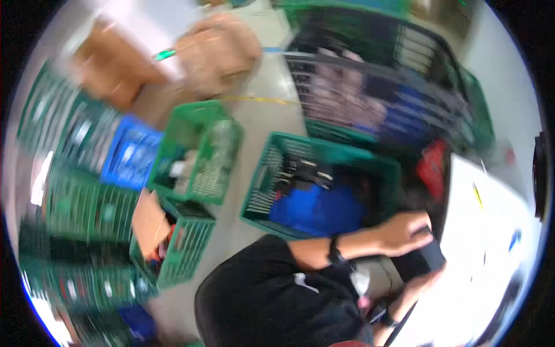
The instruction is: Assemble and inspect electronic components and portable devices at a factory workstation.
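Note:
My left hand point(402, 234), a dark band on its wrist, is closed around the upper edge of a black, flat-sided object point(417, 259). Motion blur hides what kind of thing this is. My right hand point(424, 284), with a dark watch at the wrist, grips its lower edge, its fingers partly hidden. Both hands are beside the near-left edge of a white tabletop point(477, 243). Left of them, a green plastic crate point(272, 231) on the floor holds a blue item point(315, 208) and several black pieces point(306, 172).
A large dark basket point(352, 61) with greyish and blue contents stands beyond the crate. Green crates point(87, 202) are stacked at left, near a blue crate point(130, 153) and a light-green crate point(222, 168). Brown packages point(214, 55) lie at far left. Something red point(432, 168) is by the table.

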### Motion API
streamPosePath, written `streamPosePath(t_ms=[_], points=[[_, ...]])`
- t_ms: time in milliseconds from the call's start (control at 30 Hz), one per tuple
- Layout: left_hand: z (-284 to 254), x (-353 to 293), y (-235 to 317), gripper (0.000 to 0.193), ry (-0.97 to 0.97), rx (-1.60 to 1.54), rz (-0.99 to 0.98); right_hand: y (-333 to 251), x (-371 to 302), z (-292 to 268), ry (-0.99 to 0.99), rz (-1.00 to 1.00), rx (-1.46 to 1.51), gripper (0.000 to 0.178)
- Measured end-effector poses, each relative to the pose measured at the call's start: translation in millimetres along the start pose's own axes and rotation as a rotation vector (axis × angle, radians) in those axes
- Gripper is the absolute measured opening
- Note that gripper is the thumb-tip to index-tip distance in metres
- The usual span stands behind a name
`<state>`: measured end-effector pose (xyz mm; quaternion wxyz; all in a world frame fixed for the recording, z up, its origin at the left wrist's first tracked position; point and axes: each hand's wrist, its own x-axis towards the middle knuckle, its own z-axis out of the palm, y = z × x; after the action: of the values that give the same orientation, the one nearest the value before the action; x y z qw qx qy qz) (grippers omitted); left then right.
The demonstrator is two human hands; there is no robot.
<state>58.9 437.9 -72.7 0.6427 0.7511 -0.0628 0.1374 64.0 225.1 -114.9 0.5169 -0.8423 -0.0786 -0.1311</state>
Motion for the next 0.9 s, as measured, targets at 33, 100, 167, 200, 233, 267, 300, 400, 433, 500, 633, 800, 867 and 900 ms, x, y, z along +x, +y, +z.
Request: streamPosePath(t_ms=[33,100,167,200,233,267,300,400,433,500,633,800,867,900], points=[[-13.2,-3.4,9.1,0.039,-0.127,-0.027,-0.003,2.4,-12.7,-8.8,0.007,-0.033,-0.11,0.045],[-10.9,-6.4,2.1,0.065,-0.323,-0.189,0.012,25.2,-31.2,-24.5,0.042,0.199,-0.014,0.046],[-11.1,-8.0,9.7,0.064,-0.458,-0.349,-0.158,-52.9,-12.9,-36.8,-0.146,0.353,0.223,0.053],[-9.4,-10.1,12.3,0.063,-0.477,-0.329,-0.178,-35.5,-16.1,-44.1,-0.204,0.366,0.025,0.051],[5.5,-5.6,6.9,0.061,-0.512,-0.287,-0.213,-43.3,-11.6,-55.0,-0.183,0.382,0.153,0.049],[20.6,-8.2,2.1,0.056,-0.522,-0.378,-0.257,-60.3,-8.6,-64.7,-0.16,0.344,0.284,0.046],[31.7,-10.3,-4.0,0.052,-0.509,-0.453,-0.313,-67.7,-13.9,-79.5,-0.122,0.396,0.355,0.047],[58.6,6.0,-10.5,0.044,-0.428,-0.545,-0.397,-70.7,-16.8,-144.8,-0.008,0.253,0.096,0.06],[70.5,17.1,-8.8,0.044,-0.497,-0.546,-0.384,-63.5,-19.5,-169.2,-0.008,0.095,-0.25,0.069],[86.6,38.6,1.8,0.043,-0.543,-0.605,-0.478,-37.9,-31.3,-205.8,0.093,0.075,-0.582,0.077],[142.8,79.6,11.0,0.043,-0.727,-0.447,-0.492,16.6,-43.2,-276.6,0.187,0.223,-1.041,0.091],[220.3,116.5,-0.3,0.044,-0.892,-0.34,-0.474,38.1,-23.2,-311.3,0.044,0.386,-1.03,0.095],[245.4,120.4,6.8,0.046,-0.946,-0.213,-0.509,28.3,-19.3,-315.7,-0.041,0.402,-0.966,0.098],[252.7,117.3,8.6,0.046,-0.953,-0.213,-0.499,23.5,-21.7,-317.8,-0.088,0.408,-0.933,0.1]])
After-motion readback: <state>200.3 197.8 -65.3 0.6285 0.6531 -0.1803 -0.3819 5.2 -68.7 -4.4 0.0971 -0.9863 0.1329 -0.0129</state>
